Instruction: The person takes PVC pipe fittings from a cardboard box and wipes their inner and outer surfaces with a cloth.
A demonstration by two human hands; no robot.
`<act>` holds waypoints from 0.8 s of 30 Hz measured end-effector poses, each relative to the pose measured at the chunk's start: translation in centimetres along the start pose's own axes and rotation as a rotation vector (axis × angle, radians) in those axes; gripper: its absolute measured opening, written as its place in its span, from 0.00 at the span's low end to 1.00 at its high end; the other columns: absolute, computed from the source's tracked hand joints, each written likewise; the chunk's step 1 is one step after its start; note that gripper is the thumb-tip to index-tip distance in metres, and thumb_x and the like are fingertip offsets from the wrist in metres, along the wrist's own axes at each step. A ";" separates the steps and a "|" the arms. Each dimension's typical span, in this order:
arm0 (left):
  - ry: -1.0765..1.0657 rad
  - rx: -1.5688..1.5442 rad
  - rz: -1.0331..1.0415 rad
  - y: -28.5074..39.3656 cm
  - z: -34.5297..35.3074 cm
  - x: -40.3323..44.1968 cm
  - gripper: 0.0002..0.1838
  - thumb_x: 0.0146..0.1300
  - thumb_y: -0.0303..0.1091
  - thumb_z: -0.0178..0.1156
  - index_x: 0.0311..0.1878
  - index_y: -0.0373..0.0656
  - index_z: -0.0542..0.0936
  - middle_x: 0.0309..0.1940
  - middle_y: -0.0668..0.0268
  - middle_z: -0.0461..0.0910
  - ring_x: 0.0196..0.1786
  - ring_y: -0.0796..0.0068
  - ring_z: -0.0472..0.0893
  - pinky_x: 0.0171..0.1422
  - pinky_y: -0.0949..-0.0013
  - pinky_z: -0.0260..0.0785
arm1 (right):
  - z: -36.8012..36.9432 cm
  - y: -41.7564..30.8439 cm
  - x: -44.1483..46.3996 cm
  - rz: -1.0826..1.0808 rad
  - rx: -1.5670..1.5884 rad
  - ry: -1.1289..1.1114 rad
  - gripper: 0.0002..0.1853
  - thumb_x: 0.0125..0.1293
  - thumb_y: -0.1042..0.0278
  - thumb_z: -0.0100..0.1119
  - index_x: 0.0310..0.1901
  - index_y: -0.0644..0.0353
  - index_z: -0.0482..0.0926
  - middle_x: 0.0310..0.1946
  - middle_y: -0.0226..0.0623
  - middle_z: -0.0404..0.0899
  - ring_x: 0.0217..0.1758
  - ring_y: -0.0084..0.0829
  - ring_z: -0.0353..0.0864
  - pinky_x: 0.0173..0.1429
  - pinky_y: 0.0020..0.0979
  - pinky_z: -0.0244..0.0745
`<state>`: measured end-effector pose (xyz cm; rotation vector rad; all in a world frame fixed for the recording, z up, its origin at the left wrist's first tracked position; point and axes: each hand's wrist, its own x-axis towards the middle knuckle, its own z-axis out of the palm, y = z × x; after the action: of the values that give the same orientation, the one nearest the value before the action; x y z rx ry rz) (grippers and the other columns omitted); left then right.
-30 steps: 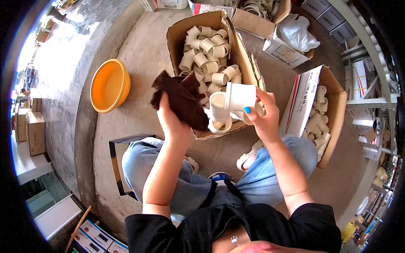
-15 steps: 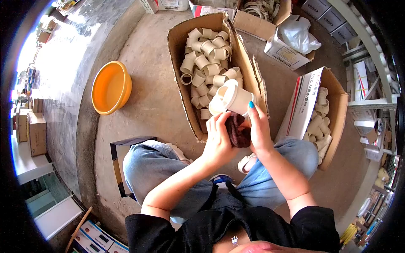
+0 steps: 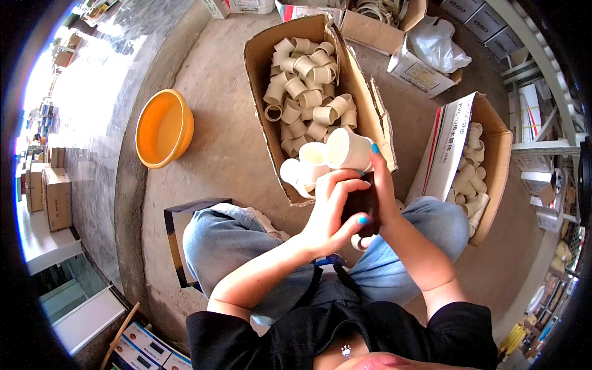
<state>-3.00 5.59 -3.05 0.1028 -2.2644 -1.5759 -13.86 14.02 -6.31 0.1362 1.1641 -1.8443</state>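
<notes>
A cream PVC pipe fitting (image 3: 350, 150) is raised over the near end of a cardboard box (image 3: 370, 98). My right hand (image 3: 385, 191) grips its right side, the thumb against the outer wall. A dark brown cloth (image 3: 362, 206) is bunched between my palms just below the fitting. My left hand (image 3: 336, 213) has its fingers curled over the cloth at the fitting's lower edge, with its thumb across the front. More white openings (image 3: 313, 155) show beside the fitting; whether they belong to the same piece I cannot tell. Several similar fittings (image 3: 302, 92) fill the box.
An orange basin (image 3: 164, 128) stands on the floor at left. Right of my knee, a second carton (image 3: 493, 179) holds more fittings. Behind it sits a box with a white plastic bag (image 3: 438, 46). Metal shelving (image 3: 546, 148) lines the right side. A dark-edged box (image 3: 176, 240) lies by my left knee.
The fitting has turned so its wide opening faces left and towards me, and has dropped slightly. My left hand has shifted right and down over the cloth, its thumb now visible.
</notes>
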 end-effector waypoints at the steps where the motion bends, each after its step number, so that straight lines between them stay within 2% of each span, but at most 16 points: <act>1: 0.022 0.045 -0.018 0.1 0.1 -0.1 0.25 0.55 0.39 0.58 0.54 0.37 0.67 0.51 0.53 0.63 0.55 0.55 0.63 0.63 0.57 0.52 | -0.1 0.1 0.2 0.012 0.013 -0.010 0.24 0.65 0.47 0.43 0.41 0.65 0.74 0.33 0.33 0.76 0.34 0.23 0.75 0.40 0.24 0.70; 3: 0.094 0.188 -0.006 0.3 0.8 -0.2 0.24 0.52 0.24 0.59 0.53 0.37 0.66 0.49 0.54 0.64 0.53 0.57 0.66 0.59 0.60 0.60 | -0.4 0.5 0.5 0.003 -0.024 0.012 0.24 0.65 0.48 0.43 0.41 0.65 0.74 0.33 0.33 0.76 0.34 0.23 0.75 0.42 0.25 0.70; 6: 0.318 0.049 -0.160 -0.4 1.9 -0.6 0.25 0.48 0.15 0.59 0.51 0.38 0.66 0.48 0.54 0.63 0.51 0.61 0.69 0.53 0.65 0.66 | -0.1 0.8 0.6 0.006 0.002 0.054 0.23 0.66 0.49 0.41 0.42 0.64 0.74 0.34 0.32 0.76 0.35 0.23 0.76 0.44 0.26 0.70; 7: 0.401 0.027 -0.201 -1.0 2.1 -0.3 0.22 0.48 0.15 0.61 0.46 0.39 0.66 0.44 0.58 0.66 0.46 0.69 0.72 0.48 0.72 0.68 | 0.1 0.7 0.5 0.013 0.032 0.069 0.23 0.66 0.49 0.40 0.43 0.64 0.74 0.34 0.32 0.76 0.36 0.24 0.76 0.44 0.26 0.70; 9: 0.384 -0.127 -0.340 -1.7 1.3 -0.3 0.21 0.48 0.16 0.62 0.44 0.39 0.66 0.39 0.63 0.69 0.42 0.75 0.73 0.46 0.75 0.68 | -0.1 0.9 0.7 -0.022 -0.037 0.086 0.24 0.67 0.48 0.37 0.47 0.63 0.72 0.37 0.35 0.77 0.37 0.26 0.78 0.44 0.29 0.73; 10: 0.457 -0.190 -0.325 -2.0 1.0 -0.2 0.18 0.47 0.20 0.65 0.40 0.36 0.68 0.35 0.61 0.70 0.36 0.72 0.74 0.43 0.73 0.68 | -0.2 0.6 0.7 -0.038 -0.118 0.079 0.26 0.67 0.47 0.36 0.50 0.63 0.71 0.40 0.37 0.77 0.38 0.29 0.79 0.45 0.30 0.75; 11: 0.537 -0.297 -0.380 -1.8 0.9 0.0 0.16 0.47 0.19 0.64 0.37 0.37 0.68 0.34 0.63 0.69 0.36 0.74 0.72 0.40 0.75 0.67 | -0.1 0.4 0.5 -0.059 -0.174 0.067 0.26 0.68 0.48 0.35 0.53 0.63 0.69 0.42 0.38 0.77 0.41 0.30 0.79 0.47 0.31 0.75; 13: 0.548 -0.086 -0.227 -1.7 0.4 0.0 0.17 0.48 0.15 0.61 0.37 0.40 0.66 0.32 0.67 0.66 0.37 0.78 0.69 0.42 0.76 0.64 | 0.1 0.1 0.1 -0.128 -0.315 0.043 0.26 0.69 0.49 0.35 0.56 0.64 0.66 0.44 0.40 0.77 0.45 0.30 0.78 0.50 0.32 0.74; 14: 0.549 0.048 -0.147 -1.6 0.3 0.2 0.17 0.44 0.16 0.64 0.33 0.41 0.66 0.30 0.65 0.66 0.35 0.72 0.69 0.41 0.73 0.64 | 0.0 0.3 0.1 -0.173 -0.402 0.030 0.26 0.69 0.49 0.35 0.56 0.64 0.66 0.44 0.40 0.76 0.46 0.30 0.78 0.52 0.31 0.73; 16: 0.489 0.163 -0.053 -1.8 0.8 -0.1 0.17 0.41 0.17 0.65 0.30 0.41 0.67 0.30 0.62 0.67 0.35 0.68 0.70 0.41 0.72 0.65 | 0.7 0.2 -0.4 -0.219 -0.420 -0.008 0.25 0.70 0.51 0.37 0.54 0.66 0.67 0.45 0.40 0.75 0.48 0.27 0.75 0.54 0.28 0.69; 19: 0.326 0.174 0.065 -1.3 1.5 -0.4 0.16 0.39 0.18 0.66 0.28 0.41 0.68 0.30 0.59 0.69 0.36 0.62 0.72 0.39 0.69 0.66 | 1.2 0.3 -1.0 -0.401 -0.530 0.090 0.22 0.69 0.52 0.38 0.43 0.68 0.71 0.32 0.42 0.74 0.37 0.31 0.70 0.45 0.30 0.64; 21: 0.259 0.091 0.060 -0.8 1.4 -0.5 0.13 0.39 0.21 0.63 0.30 0.40 0.72 0.32 0.58 0.72 0.37 0.61 0.73 0.41 0.65 0.67 | 1.3 0.2 -1.3 -0.407 -0.473 0.159 0.23 0.70 0.53 0.36 0.41 0.69 0.70 0.32 0.44 0.73 0.37 0.33 0.70 0.45 0.32 0.65; 24: 0.141 0.278 0.282 0.4 -0.1 0.8 0.14 0.39 0.26 0.62 0.34 0.42 0.75 0.35 0.59 0.73 0.40 0.62 0.74 0.45 0.63 0.65 | -0.1 1.6 0.4 -0.370 -0.308 0.243 0.23 0.70 0.54 0.34 0.40 0.70 0.71 0.32 0.46 0.74 0.37 0.35 0.71 0.45 0.34 0.65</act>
<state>-3.62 5.47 -2.45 -0.0301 -2.2578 -1.0755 -12.92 13.66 -7.62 -0.0357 1.7218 -1.9734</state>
